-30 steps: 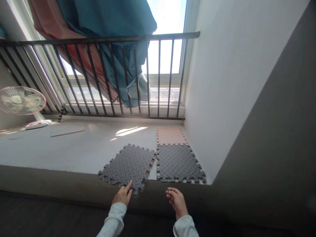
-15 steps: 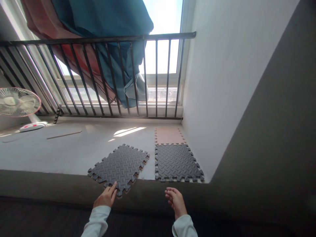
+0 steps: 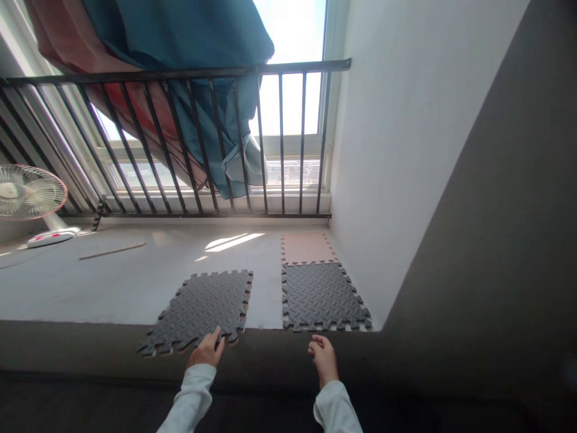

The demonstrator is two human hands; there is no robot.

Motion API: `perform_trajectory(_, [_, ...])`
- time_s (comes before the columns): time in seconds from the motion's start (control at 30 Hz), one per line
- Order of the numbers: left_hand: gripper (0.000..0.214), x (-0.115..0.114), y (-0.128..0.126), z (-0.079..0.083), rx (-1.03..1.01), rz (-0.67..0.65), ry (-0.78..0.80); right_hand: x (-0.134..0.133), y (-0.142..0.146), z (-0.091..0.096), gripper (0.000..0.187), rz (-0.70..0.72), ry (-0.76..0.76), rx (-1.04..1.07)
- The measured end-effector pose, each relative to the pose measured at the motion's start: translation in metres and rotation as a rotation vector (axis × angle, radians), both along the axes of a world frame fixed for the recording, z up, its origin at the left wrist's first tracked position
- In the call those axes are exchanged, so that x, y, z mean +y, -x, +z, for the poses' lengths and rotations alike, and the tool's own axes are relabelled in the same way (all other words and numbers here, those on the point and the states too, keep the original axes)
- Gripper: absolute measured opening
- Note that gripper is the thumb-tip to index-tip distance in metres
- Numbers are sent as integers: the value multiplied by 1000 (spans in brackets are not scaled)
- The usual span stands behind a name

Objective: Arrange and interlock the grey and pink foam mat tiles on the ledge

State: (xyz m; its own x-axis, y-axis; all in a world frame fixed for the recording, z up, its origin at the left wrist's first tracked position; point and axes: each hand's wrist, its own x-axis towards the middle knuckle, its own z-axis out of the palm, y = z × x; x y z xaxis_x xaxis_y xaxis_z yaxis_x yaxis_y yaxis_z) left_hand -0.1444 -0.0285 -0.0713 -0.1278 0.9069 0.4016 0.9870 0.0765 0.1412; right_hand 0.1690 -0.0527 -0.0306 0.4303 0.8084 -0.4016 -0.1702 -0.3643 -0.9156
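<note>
A loose dark grey foam puzzle mat [image 3: 201, 310] lies on the pale floor, its near edge over the dark step. My left hand [image 3: 206, 352] rests its fingertips on that mat's near edge. To its right a second grey mat [image 3: 322, 296] lies flat against the wall, joined to a tan mat [image 3: 307, 248] behind it. My right hand [image 3: 323, 358] hovers over the dark step just in front of the second grey mat, fingers loosely curled, holding nothing.
A black metal railing [image 3: 180, 138] runs across the back in front of a window, with teal and red cloth [image 3: 180, 66] draped over it. A small fan [image 3: 29, 201] stands at the far left. A thin stick [image 3: 112, 251] lies on the floor. A white wall [image 3: 406, 150] closes the right side.
The loose grey mat has slid left and turned, so its edges now run nearly square with the other mats. My left hand moved with it. My right hand barely shifted.
</note>
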Motion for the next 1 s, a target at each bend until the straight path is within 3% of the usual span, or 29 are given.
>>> perform_trajectory(0.2, [36, -3, 1, -11, -68, -40, 36, 6, 0, 7, 53, -14, -60, 227])
perform_trajectory(0.3, [36, -11, 7, -12, -130, -61, 99, 8, 1, 7, 54, -41, -50, 341])
perform_trajectory(0.5, [44, -23, 0, 8, -77, 20, 306, 10, 0, 7, 53, -98, -1, 461])
perform_trajectory(0.67, [51, -37, -22, 25, 59, 135, 237, 6, -1, 17, 51, -109, -72, 517])
perform_trajectory(0.8, [43, -41, -53, 26, -62, -33, 76, 0, 0, 29, 49, -88, -169, 563])
perform_trajectory(1.0, [34, -16, -109, 25, -528, -331, 26, -6, 1, 36, 46, -62, -213, 599])
